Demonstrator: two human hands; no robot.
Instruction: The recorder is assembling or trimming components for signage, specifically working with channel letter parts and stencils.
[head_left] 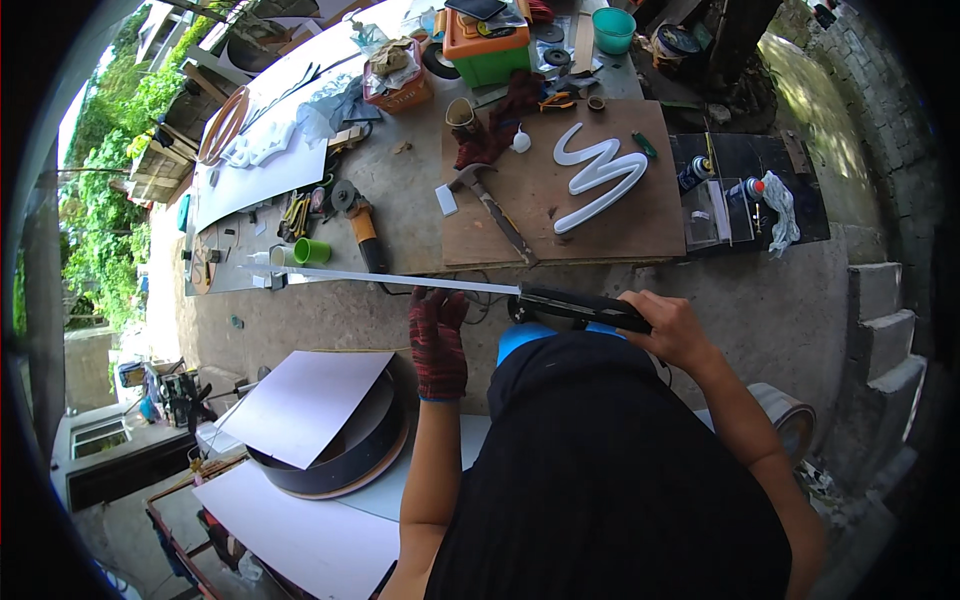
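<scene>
My bare right hand (670,325) is wrapped round the end of a long black-handled tool (585,306), held level above the gap between my body and the table. From the tool's other end a long, narrow white strip (380,279) runs left, past the table's front edge. My left hand (437,345), in a red-and-black knit glove, is just below the strip, its fingers pointing up and apart. The fingertips are right at the strip's lower edge; whether they touch it is unclear. On a brown board (655,225) beyond lie a hammer (495,212) and a white zigzag-shaped piece (605,180).
An angle grinder (358,222) and a green cup (311,251) are near the table's front edge. Farther back stand a green-and-orange toolbox (488,50) and a teal bowl (613,30). Spray cans (695,172) are at the right. Behind my left, a white sheet (310,400) lies on a round dark frame (345,455).
</scene>
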